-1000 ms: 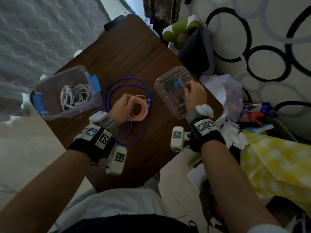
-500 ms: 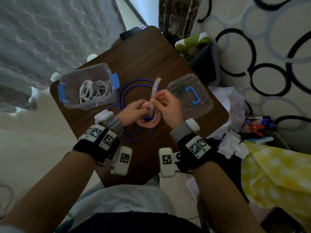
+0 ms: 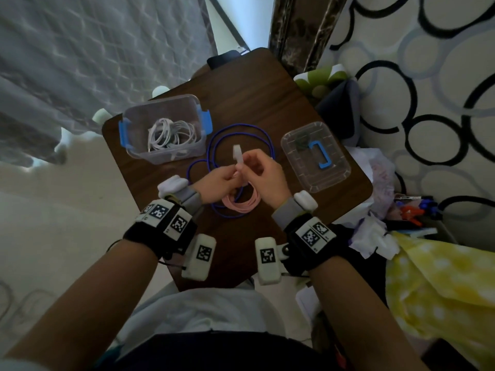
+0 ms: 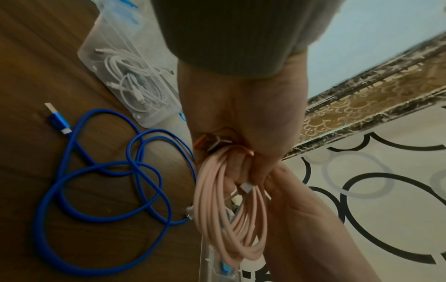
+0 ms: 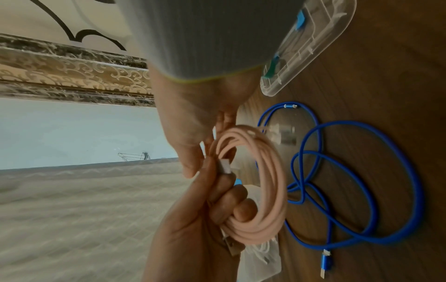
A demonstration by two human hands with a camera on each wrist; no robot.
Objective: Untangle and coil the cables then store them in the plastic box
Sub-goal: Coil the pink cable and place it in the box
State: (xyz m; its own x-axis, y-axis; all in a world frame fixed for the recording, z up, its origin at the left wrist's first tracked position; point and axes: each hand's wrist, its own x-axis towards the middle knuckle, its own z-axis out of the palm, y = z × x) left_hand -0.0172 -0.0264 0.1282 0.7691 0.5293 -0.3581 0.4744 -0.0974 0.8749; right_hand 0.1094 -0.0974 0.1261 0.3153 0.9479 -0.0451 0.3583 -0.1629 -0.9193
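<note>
Both hands raised over counter (image 3: 294, 103), meeting at pink coil (image 3: 242, 202). Left hand (image 3: 217, 180) gripping coil bunch at top, fingers curled round strands; loops hanging below. Right hand (image 3: 263, 170) pinching whitish strip (image 3: 237, 156), likely a tie, upright beside the left grip. Strip's long axis across the strands, so wrap goes around bunch just by left fingers; right hand does the wrapping, left only steadies. Box (image 3: 160, 127) far-left of hands, open, white cables (image 3: 171, 135) inside; left hand nearer for the drop. Blue cable (image 3: 235, 135) loose on counter under hands, uncoiled. Lid (image 3: 316, 156) to the right.
</note>
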